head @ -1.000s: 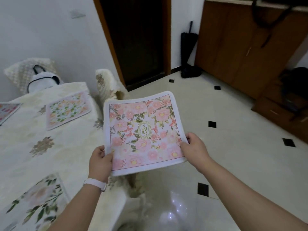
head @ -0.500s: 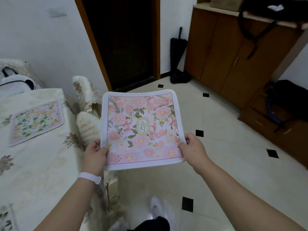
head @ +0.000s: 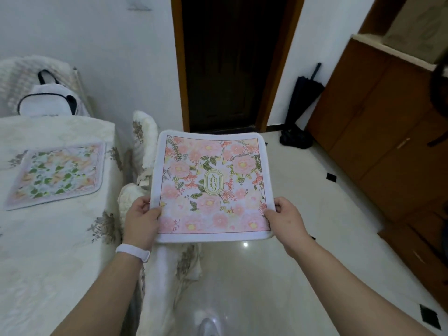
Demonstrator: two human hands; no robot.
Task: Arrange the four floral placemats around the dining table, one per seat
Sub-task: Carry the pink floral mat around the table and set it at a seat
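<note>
I hold a pink floral placemat (head: 213,187) flat in the air beside the table's right edge. My left hand (head: 140,219) grips its near left corner and my right hand (head: 286,221) grips its near right corner. A second placemat (head: 58,173) with green leaves and orange flowers lies on the dining table (head: 48,251), which is covered with a cream floral cloth. Below and left of the held mat stands a chair with a white fluffy cover (head: 145,134), pushed against the table's side.
A white bag (head: 48,100) sits on another covered chair at the far end of the table. A dark doorway (head: 232,64) is straight ahead. A folded umbrella (head: 303,103) leans by wooden cabinets (head: 378,141) on the right. Glossy tiled floor (head: 278,275) lies underfoot.
My view has swung and moved along the table's right side toward the doorway. The mat stays held in both hands. The near green-leaf placemat has left the frame.
</note>
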